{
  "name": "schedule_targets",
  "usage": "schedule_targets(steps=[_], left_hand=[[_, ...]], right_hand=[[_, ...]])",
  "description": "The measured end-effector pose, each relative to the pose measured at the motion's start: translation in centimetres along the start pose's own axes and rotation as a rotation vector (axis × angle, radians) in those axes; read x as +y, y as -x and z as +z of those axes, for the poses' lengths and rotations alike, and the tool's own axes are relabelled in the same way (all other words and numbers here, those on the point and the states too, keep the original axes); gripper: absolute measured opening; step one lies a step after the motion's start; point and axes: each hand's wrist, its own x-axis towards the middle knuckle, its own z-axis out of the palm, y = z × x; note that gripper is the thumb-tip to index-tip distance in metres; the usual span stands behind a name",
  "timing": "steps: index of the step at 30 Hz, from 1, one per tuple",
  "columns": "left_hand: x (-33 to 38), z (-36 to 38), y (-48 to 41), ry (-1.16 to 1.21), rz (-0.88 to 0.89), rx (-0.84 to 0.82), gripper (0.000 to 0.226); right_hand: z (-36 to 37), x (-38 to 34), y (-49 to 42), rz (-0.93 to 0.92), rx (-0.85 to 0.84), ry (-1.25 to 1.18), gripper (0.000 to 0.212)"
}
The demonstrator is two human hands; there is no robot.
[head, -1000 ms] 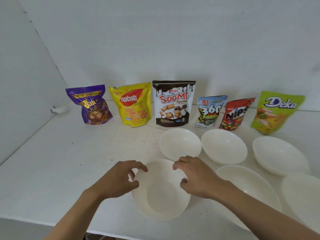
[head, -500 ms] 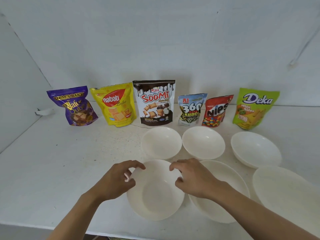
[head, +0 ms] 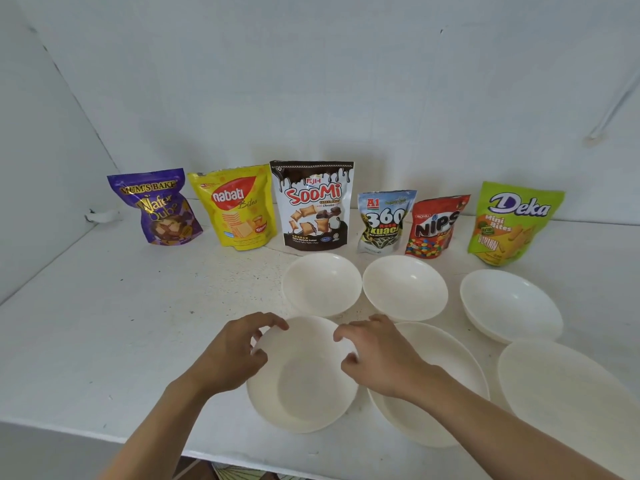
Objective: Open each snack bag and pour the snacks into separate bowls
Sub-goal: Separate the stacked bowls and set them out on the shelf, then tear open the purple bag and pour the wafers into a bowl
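Note:
Several sealed snack bags stand in a row at the back: purple Wafer Qube (head: 159, 209), yellow Nabati (head: 235, 209), brown Soomi (head: 313, 206), 360 Kuaci (head: 382, 221), red Nips (head: 434, 226) and green Deka (head: 509, 223). In front of me sits an empty white bowl (head: 304, 393). My left hand (head: 232, 355) grips its left rim, fingers arched over the edge. On the right rim, my right hand (head: 377, 355) holds it the same way. Three empty white bowls (head: 322, 284), (head: 405, 287), (head: 509, 303) lie behind it.
A larger white bowl (head: 450, 358) lies right beside the held bowl, under my right forearm, and another (head: 561, 386) sits at the far right. The white table (head: 104, 341) ends close to me and meets a wall on the left.
Both hands have stayed on the near bowl's rim. The bowl now sits closer to the larger bowl on its right, and my view has turned slightly to the right.

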Motion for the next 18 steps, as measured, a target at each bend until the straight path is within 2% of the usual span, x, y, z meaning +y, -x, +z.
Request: schedule_targets(steps=[6,12,15,18], left_hand=[[0.9,0.4,-0.1,-0.091,-0.004,0.0,0.06],[1.6,-2.0,-0.7,-0.036,-0.017,-0.029,0.041],[2.7,-3.3,-1.1,-0.006,-0.015,0.047,0.028],[4.2,-4.8,-1.2,0.075,-0.006,0.218,0.018]], right_hand=[[-0.6,0.1,-0.3,0.029,-0.066,-0.021,0.041],[-2.5,0.1,-0.7,-0.02,-0.182,0.0,0.038],[-4.2,-0.4,-1.6,-0.067,-0.16,0.003,0.034],[-5.7,-1.3,-3.3,-0.126,-0.088,-0.018,0.031]])
